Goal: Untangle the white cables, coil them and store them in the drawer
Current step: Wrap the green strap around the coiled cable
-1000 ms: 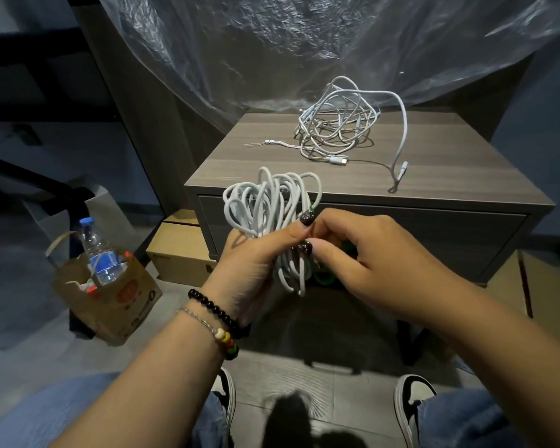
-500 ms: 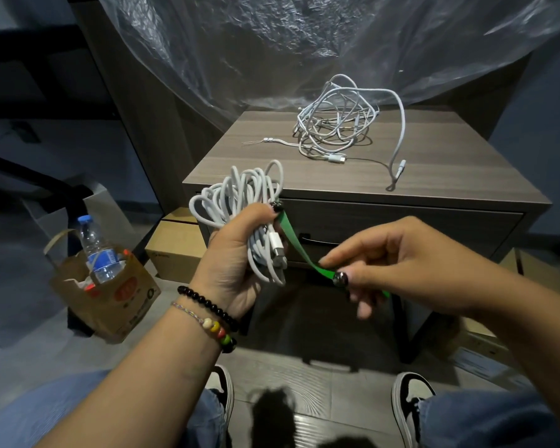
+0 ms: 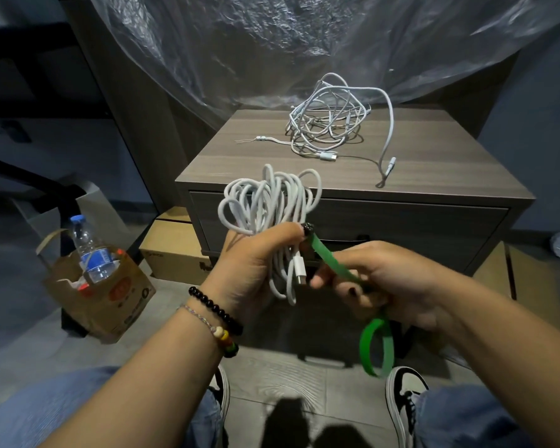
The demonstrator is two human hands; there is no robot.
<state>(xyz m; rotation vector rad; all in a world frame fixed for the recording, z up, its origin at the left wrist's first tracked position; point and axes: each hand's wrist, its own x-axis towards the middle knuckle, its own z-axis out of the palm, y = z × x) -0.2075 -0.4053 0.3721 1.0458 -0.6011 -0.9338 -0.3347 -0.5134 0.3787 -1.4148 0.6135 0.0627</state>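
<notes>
One cable is coiled: the left hand (image 3: 251,263) grips the white bundle (image 3: 272,218) near the drawer (image 3: 401,227), while the right hand (image 3: 385,279) pinches a green strap (image 3: 333,260) to tie it. Farther right, on the cabinet (image 3: 434,169), a tangled cable heap (image 3: 330,124) remains, and the drawer looks closed.

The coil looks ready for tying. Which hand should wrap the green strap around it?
Right, likely. The right hand already pinches the green strap, whose tail hangs free below, while the left hand is occupied gripping the coiled white cable.
</notes>
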